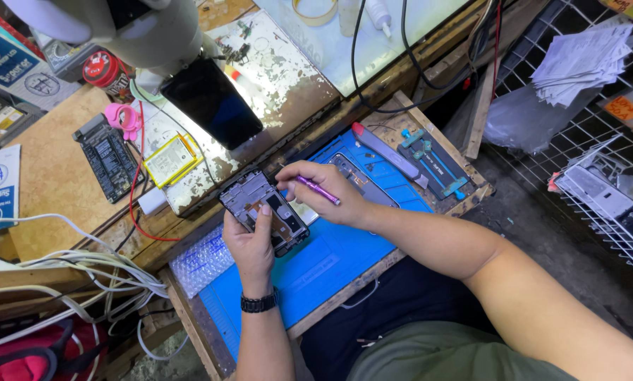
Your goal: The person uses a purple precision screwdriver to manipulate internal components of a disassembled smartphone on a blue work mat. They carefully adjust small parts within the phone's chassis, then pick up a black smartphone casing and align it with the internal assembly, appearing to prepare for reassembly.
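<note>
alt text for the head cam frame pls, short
Seen from above, a person's left hand holds an opened phone frame over a blue work mat, while the right hand points a purple screwdriver at it. A second phone frame lies on the mat; a yellow battery rests on the worn bench.

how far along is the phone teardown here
Done: the phone is open with its internals bare, and a black screen panel and a yellow battery lie apart on the bench. In hand: the left hand grips the opened phone over the blue mat while the right hand holds a purple tool at its top edge. Left: parts remain inside the frame; nothing looks reassembled.
</note>
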